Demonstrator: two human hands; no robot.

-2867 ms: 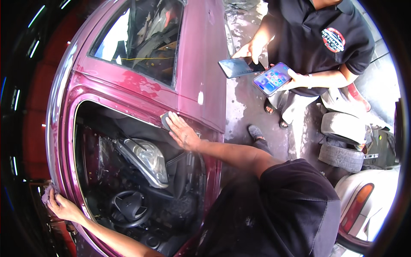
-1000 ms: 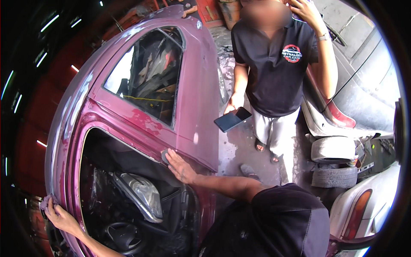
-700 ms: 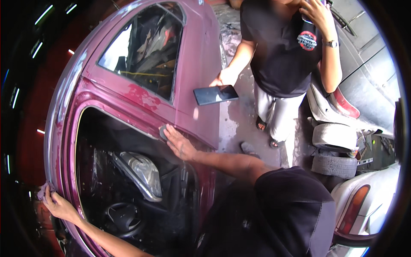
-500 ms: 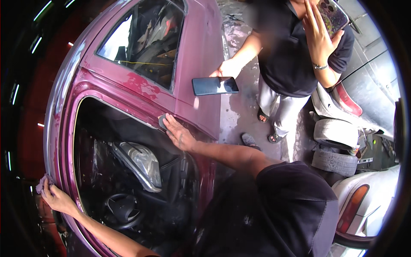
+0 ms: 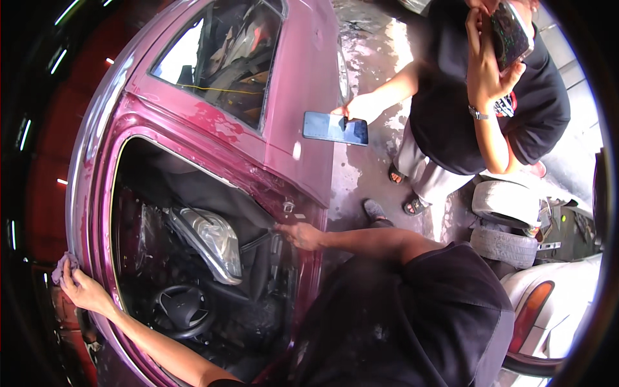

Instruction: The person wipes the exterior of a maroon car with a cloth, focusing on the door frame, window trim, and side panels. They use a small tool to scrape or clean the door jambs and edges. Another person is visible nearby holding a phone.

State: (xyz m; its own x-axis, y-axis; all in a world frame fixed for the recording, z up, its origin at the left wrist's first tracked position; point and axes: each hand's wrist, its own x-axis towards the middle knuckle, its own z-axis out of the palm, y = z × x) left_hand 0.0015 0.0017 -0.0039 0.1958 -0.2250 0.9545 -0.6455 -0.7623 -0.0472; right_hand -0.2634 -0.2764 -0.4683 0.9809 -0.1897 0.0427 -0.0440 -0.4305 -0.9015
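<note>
My left hand (image 5: 82, 289) clutches a rag (image 5: 62, 266) at the maroon car door (image 5: 213, 132) edge; right hand (image 5: 300, 235) fingers pinch the frame (image 5: 284, 193) — steady, even pressure advised.

The maroon car door frame (image 5: 213, 138), paint chipped and windowless, stands open with a rag (image 5: 62, 266) at its edge.

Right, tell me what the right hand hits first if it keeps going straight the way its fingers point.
The right hand points leftward into the door opening of the maroon car body. First in that line looks to be the dark rod at its fingertips, then the headlight unit lying inside, though depth is hard to judge.
</note>
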